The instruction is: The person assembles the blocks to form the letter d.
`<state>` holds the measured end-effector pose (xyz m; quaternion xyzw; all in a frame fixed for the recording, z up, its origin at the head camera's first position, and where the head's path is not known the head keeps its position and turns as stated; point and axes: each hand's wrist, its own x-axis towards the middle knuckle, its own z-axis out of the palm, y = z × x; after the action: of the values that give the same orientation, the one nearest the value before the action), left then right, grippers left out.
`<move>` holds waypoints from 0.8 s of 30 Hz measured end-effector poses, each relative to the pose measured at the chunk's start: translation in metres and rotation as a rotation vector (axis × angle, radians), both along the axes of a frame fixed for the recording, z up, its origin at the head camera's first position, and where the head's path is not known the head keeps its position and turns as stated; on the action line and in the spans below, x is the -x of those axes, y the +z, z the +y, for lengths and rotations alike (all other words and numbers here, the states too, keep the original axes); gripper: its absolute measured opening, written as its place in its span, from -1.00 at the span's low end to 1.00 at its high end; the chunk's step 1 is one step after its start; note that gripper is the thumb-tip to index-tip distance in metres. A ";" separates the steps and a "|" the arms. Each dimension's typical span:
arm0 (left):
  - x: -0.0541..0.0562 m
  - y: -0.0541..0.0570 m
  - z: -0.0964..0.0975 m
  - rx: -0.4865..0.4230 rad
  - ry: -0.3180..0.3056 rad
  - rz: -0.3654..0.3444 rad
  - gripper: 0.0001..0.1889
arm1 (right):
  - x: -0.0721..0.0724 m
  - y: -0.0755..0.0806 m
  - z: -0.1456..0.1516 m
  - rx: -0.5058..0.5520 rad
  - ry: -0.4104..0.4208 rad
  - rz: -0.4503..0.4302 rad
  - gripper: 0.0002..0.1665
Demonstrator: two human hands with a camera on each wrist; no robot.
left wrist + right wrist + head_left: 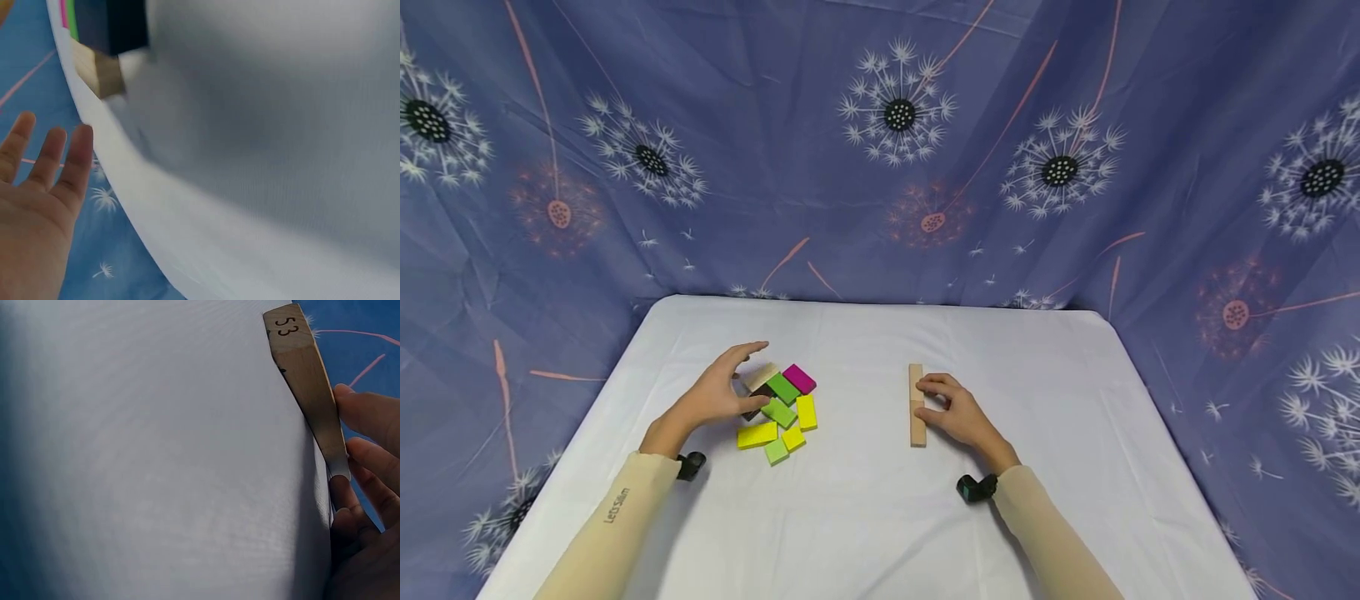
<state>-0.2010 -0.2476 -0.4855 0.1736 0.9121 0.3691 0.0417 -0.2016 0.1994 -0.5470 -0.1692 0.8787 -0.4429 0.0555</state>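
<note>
My left hand point(715, 392) reaches over the left edge of a cluster of colored blocks, fingers spread. Its thumb lies over a dark block point(752, 413), beside a light green block point(779, 412); contact is unclear. Past its fingers sits a pale wooden block point(100, 72), apart from them in the left wrist view. My right hand point(958, 412) touches the right side of two plain wooden blocks point(917, 433) laid end to end in a straight row. In the right wrist view, the near end of a wooden block point(287, 328) reads 53, and bent fingers touch its side.
Around the cluster lie a magenta block point(799, 379), a green block point(784, 388), yellow blocks point(807, 412) and a small pale green block point(777, 452). A white cloth point(865, 500) covers the table. Behind hangs a blue dandelion-print curtain point(775, 167).
</note>
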 end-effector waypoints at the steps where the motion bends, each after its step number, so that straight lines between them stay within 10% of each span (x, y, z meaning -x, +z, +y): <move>1: 0.004 0.000 -0.003 0.015 -0.006 -0.007 -0.06 | 0.000 0.000 0.001 -0.001 0.001 0.001 -0.41; 11: 0.033 -0.012 -0.020 0.035 -0.024 -0.085 -0.07 | 0.001 -0.002 0.002 0.009 0.007 -0.010 -0.39; 24: 0.045 -0.021 -0.017 0.060 -0.100 -0.218 -0.01 | 0.002 -0.003 0.003 0.010 0.003 -0.006 -0.40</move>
<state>-0.2462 -0.2641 -0.5067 0.1765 0.9028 0.3560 0.1644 -0.2034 0.2024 -0.5505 -0.1696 0.8761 -0.4476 0.0580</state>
